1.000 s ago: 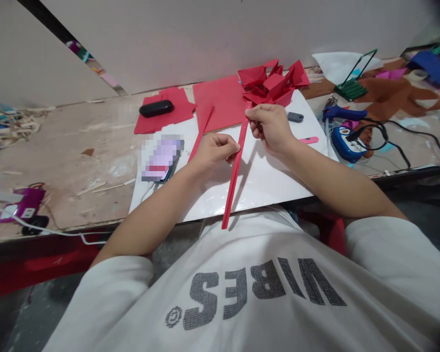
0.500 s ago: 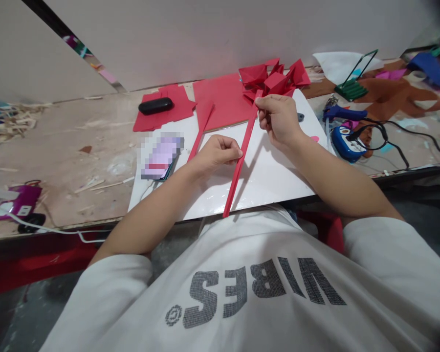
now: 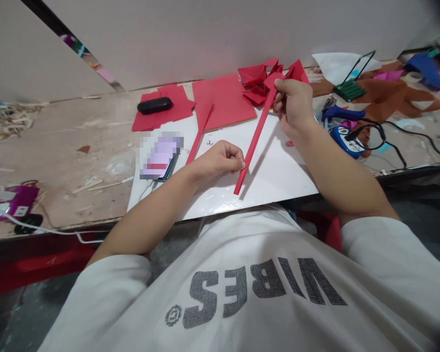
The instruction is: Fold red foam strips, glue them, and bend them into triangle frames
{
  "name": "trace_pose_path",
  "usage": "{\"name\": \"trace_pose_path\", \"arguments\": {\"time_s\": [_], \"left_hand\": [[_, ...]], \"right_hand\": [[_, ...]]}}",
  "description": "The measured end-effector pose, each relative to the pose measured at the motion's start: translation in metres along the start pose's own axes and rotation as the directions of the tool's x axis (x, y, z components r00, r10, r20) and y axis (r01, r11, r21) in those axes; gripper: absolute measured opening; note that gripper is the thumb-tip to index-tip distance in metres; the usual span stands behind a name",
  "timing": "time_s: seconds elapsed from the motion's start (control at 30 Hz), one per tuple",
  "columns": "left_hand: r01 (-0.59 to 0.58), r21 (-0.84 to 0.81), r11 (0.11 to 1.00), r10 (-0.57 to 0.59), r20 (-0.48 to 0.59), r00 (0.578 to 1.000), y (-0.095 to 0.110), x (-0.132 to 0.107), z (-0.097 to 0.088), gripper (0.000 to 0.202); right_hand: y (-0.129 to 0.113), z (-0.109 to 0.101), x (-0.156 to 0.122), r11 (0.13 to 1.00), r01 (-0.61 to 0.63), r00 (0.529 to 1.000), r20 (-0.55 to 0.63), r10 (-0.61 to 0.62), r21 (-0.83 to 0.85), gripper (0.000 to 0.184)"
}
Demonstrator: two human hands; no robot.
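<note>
A long red paper strip point(image 3: 254, 142) runs slantwise over a white board point(image 3: 278, 171). My right hand point(image 3: 295, 105) pinches its far end, close to a pile of folded red paper pieces point(image 3: 258, 78). Near the strip's lower part, my left hand point(image 3: 218, 159) has its fingers curled and its fingertips pinch the strip. A second red strip point(image 3: 198, 134) lies flat on the board left of my hands.
A red sheet point(image 3: 222, 100) and red scraps with a black case point(image 3: 154, 105) lie behind the board. A phone point(image 3: 160, 157) sits at the board's left. A blue glue gun point(image 3: 344, 139) with black cables is at the right. A purple item point(image 3: 12, 203) lies far left.
My right hand has drawn the strip's far end up and to the right toward the folded pile, sliding the strip through my left fingers. The left hand has stayed nearly in place.
</note>
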State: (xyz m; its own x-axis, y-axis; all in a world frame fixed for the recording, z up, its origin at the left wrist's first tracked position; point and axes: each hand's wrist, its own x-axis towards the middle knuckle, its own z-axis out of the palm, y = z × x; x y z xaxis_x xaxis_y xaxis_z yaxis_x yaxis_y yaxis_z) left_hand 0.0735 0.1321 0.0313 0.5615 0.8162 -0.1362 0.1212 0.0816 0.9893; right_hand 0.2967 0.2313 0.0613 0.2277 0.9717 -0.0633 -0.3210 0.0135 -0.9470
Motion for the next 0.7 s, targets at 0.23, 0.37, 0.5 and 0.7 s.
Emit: {"name": "trace_pose_path", "arguments": {"time_s": [0.23,0.37,0.5,0.7], "left_hand": [[0.044,0.075,0.996,-0.057,0.175,0.983,0.0,-0.002,0.0,0.01],[0.007,-0.144,0.99,-0.011,-0.024,1.0,-0.006,0.003,0.0,0.022],[0.046,-0.199,0.979,-0.046,0.006,0.999,-0.009,0.005,-0.002,0.045],[0.039,-0.148,0.988,-0.029,0.066,0.997,-0.004,-0.001,-0.001,0.05]], "right_hand": [[-0.016,-0.012,0.016,0.998,-0.01,0.997,-0.076,0.015,0.066,0.048],[-0.017,-0.012,0.015,0.997,-0.029,0.998,-0.059,0.033,0.076,0.05],[-0.01,-0.006,0.012,0.998,-0.016,0.999,-0.041,0.019,0.068,0.048],[0.002,-0.002,0.017,0.997,0.055,0.995,-0.091,-0.05,0.048,0.049]]}}
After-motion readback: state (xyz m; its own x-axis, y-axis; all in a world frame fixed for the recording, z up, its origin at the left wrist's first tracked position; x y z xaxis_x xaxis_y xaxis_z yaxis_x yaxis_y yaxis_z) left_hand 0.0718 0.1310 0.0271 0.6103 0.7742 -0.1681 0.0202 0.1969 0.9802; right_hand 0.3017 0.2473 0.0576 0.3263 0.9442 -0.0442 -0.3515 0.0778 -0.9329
